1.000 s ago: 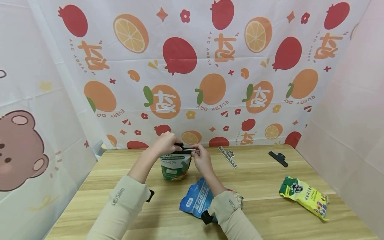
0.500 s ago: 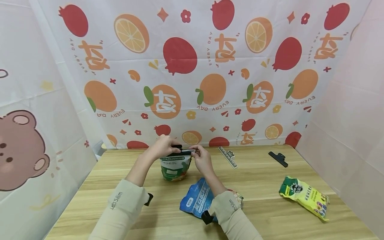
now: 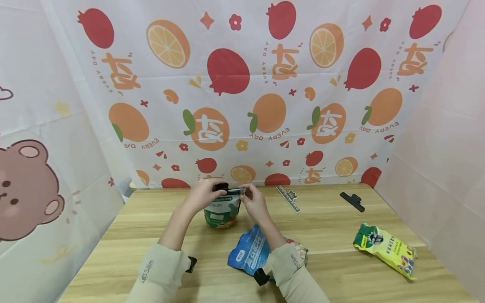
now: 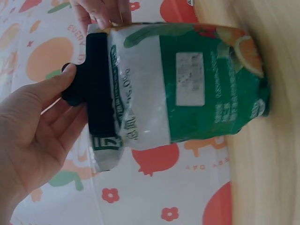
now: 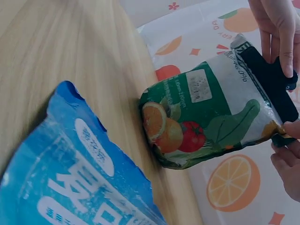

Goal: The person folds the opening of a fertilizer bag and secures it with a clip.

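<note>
Head view: the person's left hand (image 3: 204, 195) is sitting a bit lower than half a second ago, the wrist dropping, while the right hand (image 3: 255, 203) is staying at the other top corner. The green-and-white bag (image 3: 221, 215) is still standing upright on the worktop (image 3: 113, 244), behind the blue pouch (image 3: 248, 254).

Left wrist cam is showing the thumb pressing the handle of the black clip (image 4: 99, 84), with the other fingers curling behind, so that hand is pinching the clip. Right wrist cam is showing thumb and fingers pinching the bag's corner by the clip's end.

The clip is lying across the top, with a bit of bag sticking out past one end. To me that small drop is looking like fine adjusting, not letting go. Can't tell if the clip is fully biting.
</note>
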A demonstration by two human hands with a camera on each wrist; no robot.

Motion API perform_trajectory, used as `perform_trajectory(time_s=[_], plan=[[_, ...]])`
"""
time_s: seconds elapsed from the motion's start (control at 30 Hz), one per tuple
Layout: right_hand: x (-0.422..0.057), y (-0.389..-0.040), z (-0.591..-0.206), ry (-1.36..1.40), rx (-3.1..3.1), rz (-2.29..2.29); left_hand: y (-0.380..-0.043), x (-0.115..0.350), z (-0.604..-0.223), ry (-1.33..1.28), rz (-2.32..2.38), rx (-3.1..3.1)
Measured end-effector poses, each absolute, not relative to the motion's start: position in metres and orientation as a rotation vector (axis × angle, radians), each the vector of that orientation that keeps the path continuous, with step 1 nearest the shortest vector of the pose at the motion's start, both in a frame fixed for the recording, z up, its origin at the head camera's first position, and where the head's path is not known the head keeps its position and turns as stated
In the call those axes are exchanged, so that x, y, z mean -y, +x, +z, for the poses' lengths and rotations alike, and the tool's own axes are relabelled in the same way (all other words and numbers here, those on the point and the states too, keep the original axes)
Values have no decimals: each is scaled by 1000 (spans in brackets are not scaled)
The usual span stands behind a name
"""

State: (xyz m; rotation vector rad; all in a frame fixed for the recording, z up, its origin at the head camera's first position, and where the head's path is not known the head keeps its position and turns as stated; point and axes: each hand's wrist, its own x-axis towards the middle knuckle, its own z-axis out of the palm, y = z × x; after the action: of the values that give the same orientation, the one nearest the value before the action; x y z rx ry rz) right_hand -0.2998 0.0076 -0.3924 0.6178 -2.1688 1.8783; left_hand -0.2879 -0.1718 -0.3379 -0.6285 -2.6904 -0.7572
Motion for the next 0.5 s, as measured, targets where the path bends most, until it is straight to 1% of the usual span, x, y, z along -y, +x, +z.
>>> perform_trajectory(time_s=[0.1, 0.3, 0.37, 0.5], plan=[[-7, -292, -387, 626, 2156, 1944, -287, 174, -343, -598, -819, 2645], [-2, -306, -414, 526, 2180, 2192, -279, 184, -353, -502, -967, 2556], [-1, -304, -416, 484, 2215, 2212, -276, 189, -358, -406, -1103, 2528], [0, -295, -412, 452, 2269, 2187, -270, 199, -373, -160, -1528, 2409]])
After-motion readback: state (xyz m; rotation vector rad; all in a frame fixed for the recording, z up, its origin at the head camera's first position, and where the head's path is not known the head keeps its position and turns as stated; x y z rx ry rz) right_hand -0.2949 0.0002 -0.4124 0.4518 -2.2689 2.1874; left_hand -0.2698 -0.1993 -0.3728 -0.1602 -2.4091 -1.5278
